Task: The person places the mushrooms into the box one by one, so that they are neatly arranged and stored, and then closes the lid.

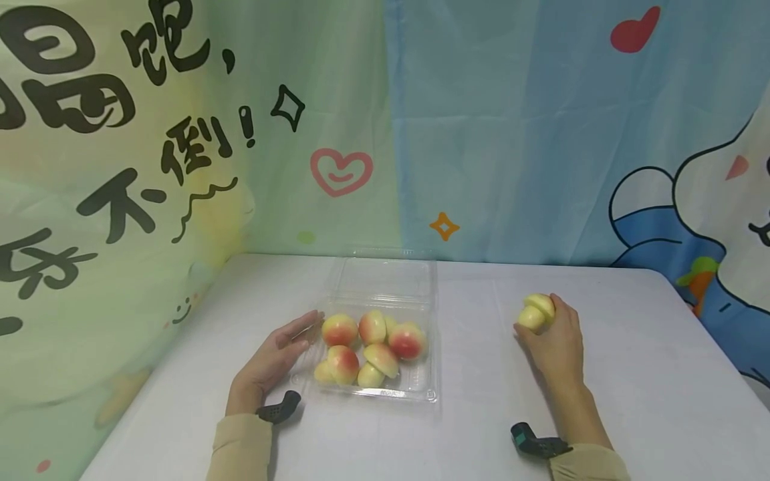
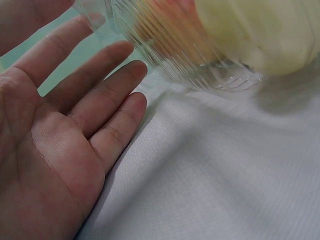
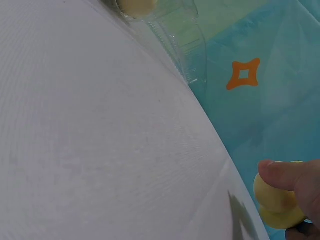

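Observation:
A clear plastic clamshell box stands with its lid raised at the back. Several toy mushrooms, yellow with red-blushed caps, lie inside it. My left hand is at the box's left side, fingertips right at the wall; the left wrist view shows its fingers fairly straight, palm bare. Off to the right, my right hand pinches a pale yellow toy mushroom between thumb and fingers. Part of that mushroom is hidden behind the thumb in the right wrist view.
A white cloth covers the table. Behind it hangs a printed curtain with hearts, lettering and a cartoon figure. Each wrist wears a dark camera mount, the left one close to the box's front left corner.

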The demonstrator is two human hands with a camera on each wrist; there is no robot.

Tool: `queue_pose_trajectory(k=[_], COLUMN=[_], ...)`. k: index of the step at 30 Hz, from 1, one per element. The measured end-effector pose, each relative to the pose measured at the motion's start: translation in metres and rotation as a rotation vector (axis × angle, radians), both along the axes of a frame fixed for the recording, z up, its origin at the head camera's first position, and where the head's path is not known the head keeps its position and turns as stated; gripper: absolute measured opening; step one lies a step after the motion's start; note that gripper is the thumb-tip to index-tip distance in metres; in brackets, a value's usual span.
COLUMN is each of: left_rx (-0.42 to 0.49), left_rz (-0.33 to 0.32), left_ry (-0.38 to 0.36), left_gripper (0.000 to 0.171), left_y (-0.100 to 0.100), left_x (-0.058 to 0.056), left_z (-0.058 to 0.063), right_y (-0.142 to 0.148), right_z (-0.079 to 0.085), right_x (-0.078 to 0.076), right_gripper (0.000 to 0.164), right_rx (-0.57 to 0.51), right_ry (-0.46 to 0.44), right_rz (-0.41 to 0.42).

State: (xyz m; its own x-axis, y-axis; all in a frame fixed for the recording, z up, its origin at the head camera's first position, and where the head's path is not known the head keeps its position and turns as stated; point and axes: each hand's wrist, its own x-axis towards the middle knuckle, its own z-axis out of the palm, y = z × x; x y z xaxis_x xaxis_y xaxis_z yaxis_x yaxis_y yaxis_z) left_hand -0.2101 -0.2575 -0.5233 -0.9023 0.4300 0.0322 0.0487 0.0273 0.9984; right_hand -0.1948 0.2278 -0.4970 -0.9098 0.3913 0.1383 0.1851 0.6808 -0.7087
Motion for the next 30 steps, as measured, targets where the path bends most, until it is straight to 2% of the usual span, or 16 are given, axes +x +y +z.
queue_pose_trajectory(k=[11,20,30], left_rx=[-0.018,-0.026,-0.041], left_rz=[0.021,0.034,0.045], left_ry=[-0.009,-0.012,-0.022], left_gripper=[0.056,0.056,0.056], left_y=[0.000,0.000,0.002], left_x=[0.000,0.001,0.001], left_z=[0.001,0.002,0.003], right_y=[-0.002,-0.014,-0.030], right_z=[0.015,0.030,0.038], right_x=[0.004,0.005,0.008], right_gripper=[0.086,0.086,0.086], right_rx=[-0.010,-0.059,-0.100], right_ry=[0.089,0.094,0.122], right_rz=[0.047,0.096,0.153])
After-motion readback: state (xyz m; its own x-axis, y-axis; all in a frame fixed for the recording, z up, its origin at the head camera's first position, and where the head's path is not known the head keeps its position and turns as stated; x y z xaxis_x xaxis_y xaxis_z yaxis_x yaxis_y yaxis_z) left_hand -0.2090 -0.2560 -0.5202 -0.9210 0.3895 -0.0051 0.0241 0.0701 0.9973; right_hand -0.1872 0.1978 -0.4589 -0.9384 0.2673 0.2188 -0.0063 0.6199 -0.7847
